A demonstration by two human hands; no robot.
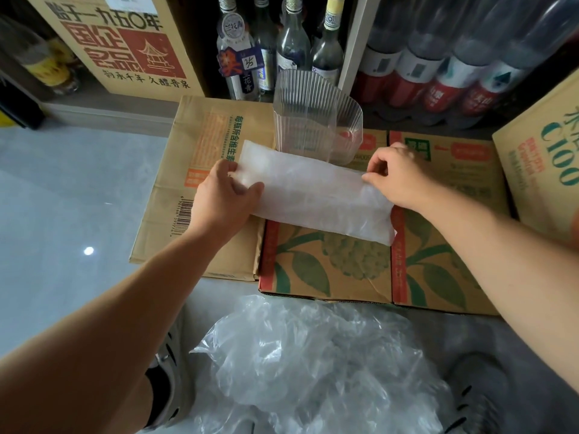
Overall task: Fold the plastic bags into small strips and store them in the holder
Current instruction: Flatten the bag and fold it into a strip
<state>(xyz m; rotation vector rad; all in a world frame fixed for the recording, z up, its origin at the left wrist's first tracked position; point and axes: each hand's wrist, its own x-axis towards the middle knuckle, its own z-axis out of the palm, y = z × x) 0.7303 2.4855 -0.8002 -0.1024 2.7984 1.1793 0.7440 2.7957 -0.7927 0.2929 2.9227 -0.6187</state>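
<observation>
Both forearms are bare to the frame's edge, as are the left hand (224, 198) and right hand (396, 177). The feet wear pale grey sneakers with black stripes: left shoe (167, 375), right shoe (477, 399).

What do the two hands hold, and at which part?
Both hold the folded plastic bag: left hand grips its left end, right hand pinches its upper right edge.

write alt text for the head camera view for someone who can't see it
A person's left hand and right hand pinch the two ends of a folded white plastic bag over flattened cardboard boxes. A clear ribbed holder stands just behind the bag, and a heap of loose clear bags lies on the floor nearer the person.
</observation>
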